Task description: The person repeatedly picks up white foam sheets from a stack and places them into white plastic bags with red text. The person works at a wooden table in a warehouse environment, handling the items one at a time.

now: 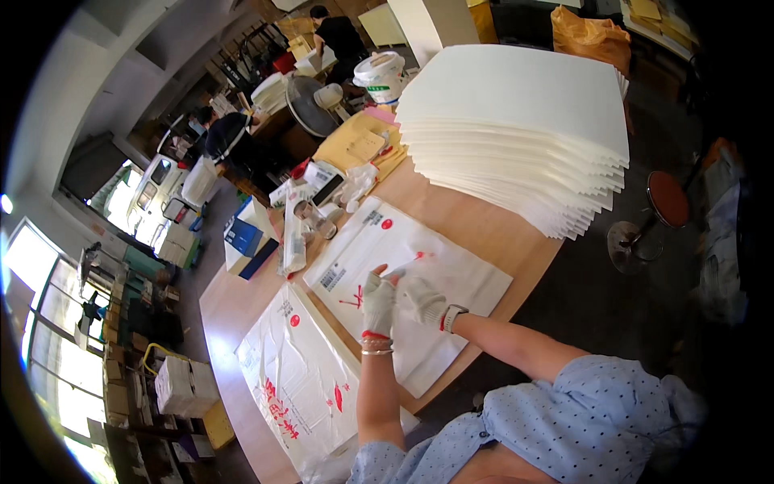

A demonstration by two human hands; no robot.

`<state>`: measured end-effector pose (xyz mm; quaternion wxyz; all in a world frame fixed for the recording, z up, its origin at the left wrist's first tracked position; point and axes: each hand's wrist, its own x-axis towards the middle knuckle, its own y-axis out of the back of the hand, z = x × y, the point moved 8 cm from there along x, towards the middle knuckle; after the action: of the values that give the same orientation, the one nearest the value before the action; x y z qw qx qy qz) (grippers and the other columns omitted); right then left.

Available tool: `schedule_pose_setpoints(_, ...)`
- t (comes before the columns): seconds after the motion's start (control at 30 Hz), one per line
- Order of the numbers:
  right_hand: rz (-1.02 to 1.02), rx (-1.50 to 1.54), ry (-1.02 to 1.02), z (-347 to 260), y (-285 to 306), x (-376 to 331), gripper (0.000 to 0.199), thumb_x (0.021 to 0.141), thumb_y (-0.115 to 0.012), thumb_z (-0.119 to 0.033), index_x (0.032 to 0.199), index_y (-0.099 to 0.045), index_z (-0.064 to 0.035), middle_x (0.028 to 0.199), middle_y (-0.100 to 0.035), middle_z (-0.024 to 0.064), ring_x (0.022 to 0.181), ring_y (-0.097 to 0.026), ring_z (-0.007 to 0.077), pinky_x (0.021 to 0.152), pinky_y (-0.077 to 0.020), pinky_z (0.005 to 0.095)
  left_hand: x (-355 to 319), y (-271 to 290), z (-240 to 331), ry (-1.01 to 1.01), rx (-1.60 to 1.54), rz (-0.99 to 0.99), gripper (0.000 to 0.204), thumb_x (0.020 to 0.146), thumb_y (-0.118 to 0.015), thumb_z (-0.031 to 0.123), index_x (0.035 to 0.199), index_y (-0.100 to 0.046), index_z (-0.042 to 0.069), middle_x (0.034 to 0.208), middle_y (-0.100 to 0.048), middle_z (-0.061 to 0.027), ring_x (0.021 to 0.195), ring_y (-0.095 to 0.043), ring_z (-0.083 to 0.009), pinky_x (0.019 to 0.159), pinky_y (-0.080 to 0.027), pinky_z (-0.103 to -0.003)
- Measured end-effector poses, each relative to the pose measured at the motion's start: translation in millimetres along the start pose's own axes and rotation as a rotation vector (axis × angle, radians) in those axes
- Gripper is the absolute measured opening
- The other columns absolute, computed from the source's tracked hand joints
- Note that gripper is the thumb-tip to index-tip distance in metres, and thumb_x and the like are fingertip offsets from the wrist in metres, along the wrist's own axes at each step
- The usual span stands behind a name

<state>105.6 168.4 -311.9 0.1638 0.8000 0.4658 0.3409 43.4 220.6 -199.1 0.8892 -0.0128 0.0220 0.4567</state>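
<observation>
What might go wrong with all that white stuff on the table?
The tall stack of white sheets has uneven edges, so some might slide off. The left hand and right hand are close together over a white package, so they might smudge its red marks if those are wet; I can't tell.

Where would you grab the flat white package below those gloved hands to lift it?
Probably by its right edge, coming in low from the right: the package lies flat, so its broad face offers little to grip, while that edge borders a bare strip of table.
</observation>
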Motion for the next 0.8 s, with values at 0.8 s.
schedule_pose_setpoints(0.8,0.135,-0.594,0.228,-24.9,573.6,-25.1,0.041,0.087,-0.055,-0.039,0.111,-0.052,-0.0062,0.080,-0.065,0.0111,0.076,-0.064,0.0275,0.067,-0.0505,0.0353,-126.1,-180.7,131.0,-0.694,0.628,-0.402,0.030,0.080,-0.064,0.007,0.108,-0.056,0.001,0.090,-0.066,-0.0099,0.085,-0.063,-0.0190,0.076,-0.048,-0.030)
